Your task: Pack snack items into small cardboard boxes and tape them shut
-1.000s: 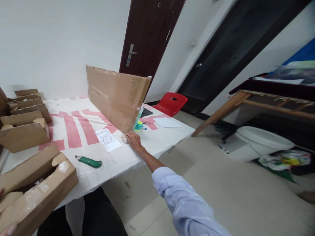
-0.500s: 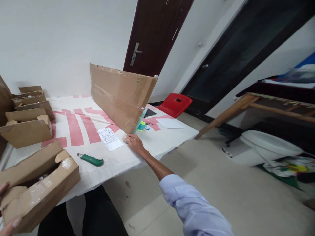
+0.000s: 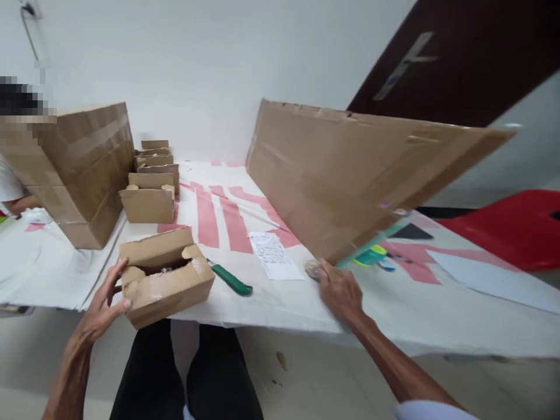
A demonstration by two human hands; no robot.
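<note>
The left hand (image 3: 98,318) holds an open cardboard box (image 3: 181,303) by its left end, fingers at the far side and thumb pressed on the near top edge, so the grip is about as wide as that end. The box is directly right of this hand and touching it, at the front edge of the worktop (image 3: 280,309), with its near left corner reaching over the edge. Its flaps stand up, and something small lies inside, too dim to name.

The right hand (image 3: 341,290) is well to the right, low over the worktop, with its fingers curled narrowly. A small beige item (image 3: 312,269) lies just left of it, against the fingertips and partly hidden by them; I cannot tell whether it is gripped or only touched.

Between the hands, a green utility knife (image 3: 231,281) lies just beside the box's right end, blade towards it. A printed sheet (image 3: 273,256) lies between the knife and the beige item. Behind the right hand, a large cardboard panel (image 3: 332,169) stands on the worktop, its lower corner near the fingers; a turquoise tape roll (image 3: 371,255) sits to the right of that corner. Beyond the held box, more small boxes (image 3: 149,207) stand in a row beside a tall carton (image 3: 94,163).
</note>
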